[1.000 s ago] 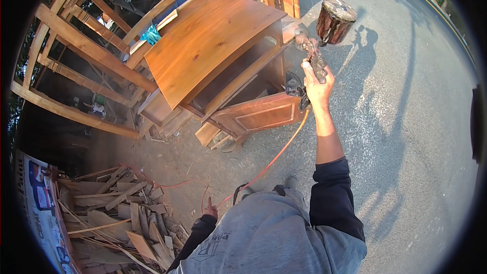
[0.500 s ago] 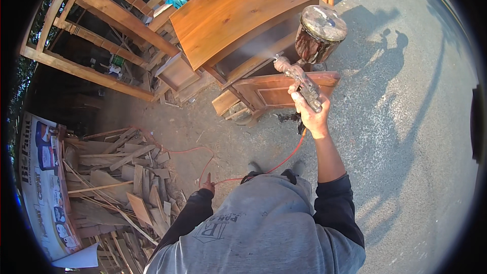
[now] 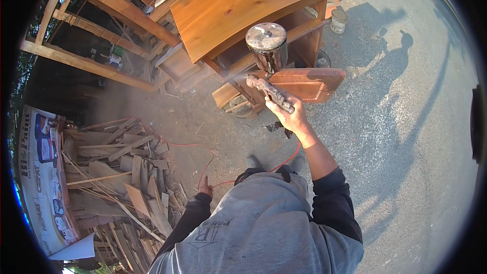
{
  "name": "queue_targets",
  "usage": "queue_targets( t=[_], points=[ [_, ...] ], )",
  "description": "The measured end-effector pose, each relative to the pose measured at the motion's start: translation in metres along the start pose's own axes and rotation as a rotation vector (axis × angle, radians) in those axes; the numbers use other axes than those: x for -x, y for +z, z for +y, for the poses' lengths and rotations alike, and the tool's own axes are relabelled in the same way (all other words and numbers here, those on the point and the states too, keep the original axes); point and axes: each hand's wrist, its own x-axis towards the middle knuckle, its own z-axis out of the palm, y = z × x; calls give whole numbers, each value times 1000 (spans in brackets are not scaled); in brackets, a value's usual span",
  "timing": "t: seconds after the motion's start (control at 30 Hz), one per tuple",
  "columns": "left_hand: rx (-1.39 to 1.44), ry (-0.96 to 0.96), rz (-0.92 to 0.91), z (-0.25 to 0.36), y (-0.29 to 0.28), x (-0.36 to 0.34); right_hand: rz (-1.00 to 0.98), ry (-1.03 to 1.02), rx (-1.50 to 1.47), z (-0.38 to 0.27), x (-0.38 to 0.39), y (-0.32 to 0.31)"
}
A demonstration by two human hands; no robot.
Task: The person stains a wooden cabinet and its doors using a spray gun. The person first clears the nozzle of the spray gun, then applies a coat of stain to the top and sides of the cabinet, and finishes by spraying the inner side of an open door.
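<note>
My right hand (image 3: 289, 114) is closed around the handle of a paint-crusted spray gun (image 3: 270, 93). The gun's lidded cup (image 3: 266, 45) stands upright, streaked with dark drips, and a faint mist shows by the nozzle. The nozzle points left, in front of a varnished wooden cabinet (image 3: 243, 10). Just below the gun, the cabinet's panelled door (image 3: 309, 83) hangs open. Low at my left side, my left hand (image 3: 206, 189) appears closed on a thin red hose (image 3: 210, 160), one finger stretched out; its grip is small and partly hidden. Behind my right forearm the hose rises toward the gun.
Wood scraps (image 3: 127, 162) are heaped at the left beside a printed banner (image 3: 45, 182). A wooden frame (image 3: 101, 7) stands at the upper left, near a drawer (image 3: 177, 68). A paint-stained bucket (image 3: 338, 21) sits beyond the cabinet on the grey pavement (image 3: 395, 137).
My right hand has brought the spray gun left and nearer to me, from before the cabinet's top edge to its lower front. The bucket has come into sight. My left hand stays low.
</note>
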Motion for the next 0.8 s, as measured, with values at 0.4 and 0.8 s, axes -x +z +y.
queue_targets(
  t=[0.4, 0.8],
  points=[
    [215, -109, -14, 14, -19, 27, -28, -70, 228, -29, 2, -10],
    [128, 10, 39, 56, -17, 1, 325, -139, 527, -34, -46, -86]
  ],
)
